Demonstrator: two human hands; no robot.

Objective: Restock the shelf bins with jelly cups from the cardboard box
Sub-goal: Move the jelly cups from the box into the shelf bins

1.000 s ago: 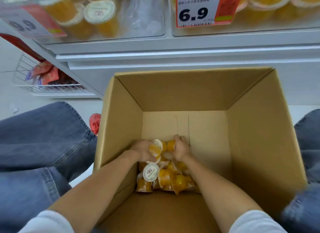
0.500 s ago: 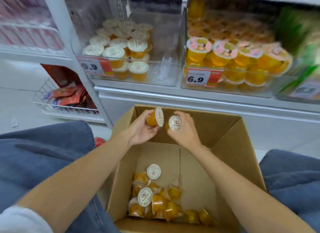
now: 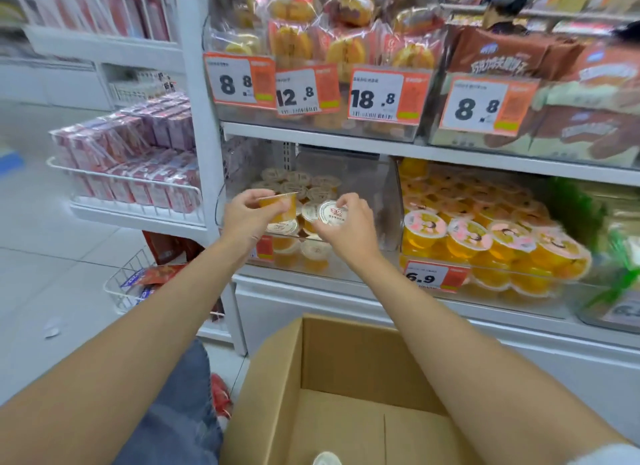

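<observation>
The left hand (image 3: 247,218) pinches an orange jelly cup (image 3: 280,206) by its rim between thumb and curled fingers, the cup upright. Just beside it, the right hand (image 3: 349,229) grips a white-lidded jelly cup (image 3: 331,213) in its fingertips, tilted so the printed lid faces the camera. Both cups are at the open front of a clear bin (image 3: 377,201). Right behind and beneath the hands, more stocked cups (image 3: 301,184) lie in that bin in loose layers, filling its left part. Further to the right of the right hand, pink-lidded cups (image 3: 467,230) crowd the next bin, above a 6.9 price tag (image 3: 431,276). Above the hands, a higher shelf holds wrapped buns (image 3: 346,42). Out past the left hand, a wire rack (image 3: 131,187) holds pink cartons. Well below both forearms stands the open cardboard box (image 3: 277,388), one lidded cup (image 3: 327,459) showing at its bottom edge.
</observation>
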